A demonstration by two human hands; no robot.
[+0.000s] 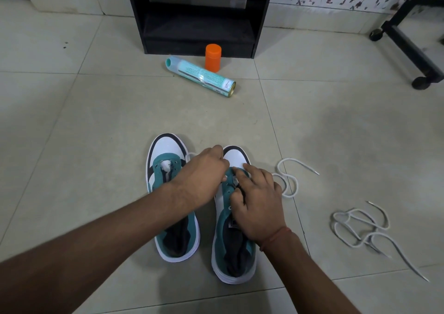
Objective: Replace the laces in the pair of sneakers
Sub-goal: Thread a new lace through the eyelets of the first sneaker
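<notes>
On the tiled floor (96, 121) stand 2 teal-and-white sneakers, side by side, toes pointing away. The left sneaker (168, 193) has bare eyelets and an open tongue. The left forearm crosses over it, and the left hand (204, 172) is curled at the toe end of the right sneaker (230, 237); its grip seems pinched on a white lace end (191, 155) that peeks out just past the knuckles (the fingertips themselves are hidden). The right hand (258, 205), with a red thread at its wrist, rests on the right sneaker's eyelets, fingers bent and pressing near the tongue; what its grip holds, I cannot tell. Just beside that hand a white lace (292, 181) loops across the floor, and well to the right a second lace (360, 229) lies in a loose tangle. Farther back, near a black cabinet (199, 13), lie a teal spray can (201, 76) on its side and an upright orange cap (213, 58), touching or nearly so.
</notes>
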